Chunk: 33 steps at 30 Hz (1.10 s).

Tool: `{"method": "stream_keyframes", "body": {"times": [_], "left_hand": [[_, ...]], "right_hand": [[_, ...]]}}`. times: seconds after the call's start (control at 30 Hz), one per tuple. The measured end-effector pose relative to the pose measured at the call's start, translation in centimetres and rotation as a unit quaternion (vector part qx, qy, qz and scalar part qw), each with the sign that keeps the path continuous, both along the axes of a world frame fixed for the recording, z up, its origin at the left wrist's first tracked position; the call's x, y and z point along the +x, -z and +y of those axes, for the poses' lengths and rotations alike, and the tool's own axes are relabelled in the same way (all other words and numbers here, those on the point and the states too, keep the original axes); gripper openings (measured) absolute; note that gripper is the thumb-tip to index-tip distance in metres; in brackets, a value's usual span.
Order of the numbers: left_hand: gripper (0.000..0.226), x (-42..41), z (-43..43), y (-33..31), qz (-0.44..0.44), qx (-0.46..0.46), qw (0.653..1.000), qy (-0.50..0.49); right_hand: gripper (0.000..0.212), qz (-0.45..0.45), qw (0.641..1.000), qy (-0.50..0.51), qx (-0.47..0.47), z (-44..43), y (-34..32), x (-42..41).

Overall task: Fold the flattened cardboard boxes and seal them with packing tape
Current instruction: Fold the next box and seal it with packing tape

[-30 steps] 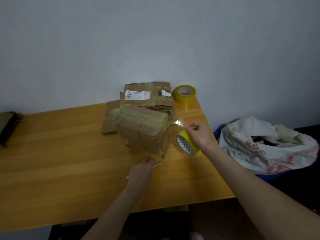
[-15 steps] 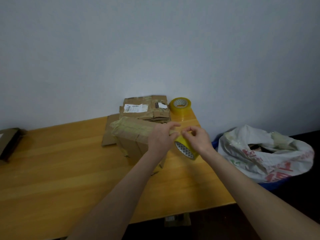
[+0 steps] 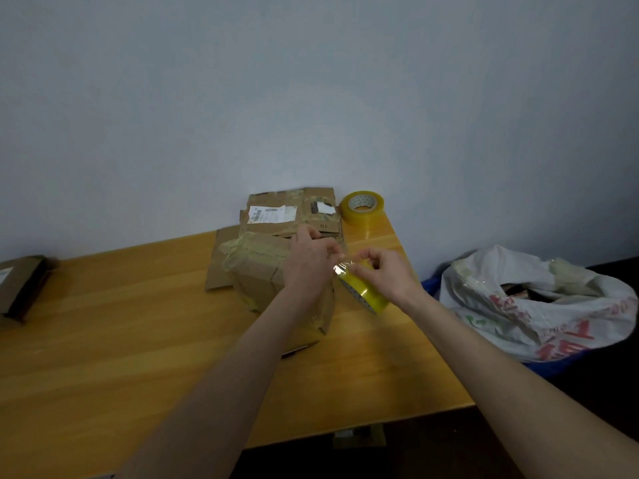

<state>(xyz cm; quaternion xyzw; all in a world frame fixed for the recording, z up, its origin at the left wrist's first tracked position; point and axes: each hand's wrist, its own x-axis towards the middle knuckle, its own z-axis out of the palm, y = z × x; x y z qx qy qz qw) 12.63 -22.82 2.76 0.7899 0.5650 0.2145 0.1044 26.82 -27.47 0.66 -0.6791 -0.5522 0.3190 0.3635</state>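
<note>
I am gripping the yellow tape roll (image 3: 366, 294) in my right hand (image 3: 384, 275), just right of the folded box (image 3: 257, 271) standing on the table (image 3: 138, 340). My left hand (image 3: 307, 261) is pinching the roll's loose clear end (image 3: 340, 269), so both hands are sitting close together.

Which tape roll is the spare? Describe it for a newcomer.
On the orange wooden table, go to the far right corner by the wall. Beside the stack of flattened brown cardboard boxes sits a round yellow packing tape roll. Unlike the other yellow roll, no hand holds it.
</note>
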Motion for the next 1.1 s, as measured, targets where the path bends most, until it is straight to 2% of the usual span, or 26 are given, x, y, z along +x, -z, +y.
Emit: {"method": "stream_keyframes", "body": {"times": [0.13,0.27,0.33,0.43,0.5,0.53,0.57,0.63,0.7,0.77,0.9,1.03,1.1], "left_hand": [[0.023,-1.7,0.1,-0.1,-0.041,0.054,0.996,-0.054],[0.017,-5.5,-0.2,1.1,-0.060,0.095,0.992,-0.064],[0.020,-7.1,-0.4,1.8,-0.052,0.097,0.992,-0.066],[0.026,-9.3,-0.1,2.3,-0.057,0.096,0.990,-0.089],[0.031,-10.8,0.7,2.2,-0.059,0.090,0.988,-0.107],[0.034,-11.5,1.4,2.1,-0.057,0.088,0.988,-0.115],[0.036,-12.2,2.3,1.9,-0.051,0.084,0.988,-0.119],[0.040,-13.0,4.3,1.7,-0.035,0.056,0.991,-0.114],[0.041,-13.3,6.1,1.8,-0.015,0.004,0.994,-0.105],[0.037,-13.3,7.1,2.4,-0.008,-0.049,0.992,-0.113],[0.043,-14.0,8.1,3.5,-0.009,-0.085,0.989,-0.123],[0.054,-14.3,8.2,3.8,-0.110,-0.158,0.969,-0.153],[0.052,-14.3,7.9,4.1,-0.144,-0.169,0.962,-0.159]], "right_hand": [[0.029,-0.154,0.987,-0.002,-0.037,-0.3,2.8,-0.1],[0.041,-0.309,0.942,-0.025,-0.126,-1.9,8.0,-0.9],[0.055,-0.334,0.930,-0.039,-0.150,-2.3,9.4,-1.6],[0.085,-0.323,0.924,-0.060,-0.197,-2.2,9.6,-2.1],[0.084,-0.339,0.914,-0.058,-0.215,-2.0,8.7,-2.1],[0.078,-0.346,0.918,-0.037,-0.191,-1.8,7.9,-2.1],[0.069,-0.322,0.936,-0.002,-0.145,-1.6,6.8,-2.5],[0.054,-0.196,0.979,0.055,-0.027,-1.0,4.1,-4.5],[0.050,-0.103,0.994,0.034,0.023,0.0,1.9,-7.7],[0.053,-0.092,0.996,-0.004,0.003,0.5,1.3,-10.8],[0.067,-0.091,0.995,0.021,-0.044,0.9,2.6,-12.3],[0.067,-0.001,0.993,0.085,-0.078,2.6,2.9,-12.0],[0.067,0.050,0.988,0.108,-0.095,3.2,2.8,-12.1]]}}
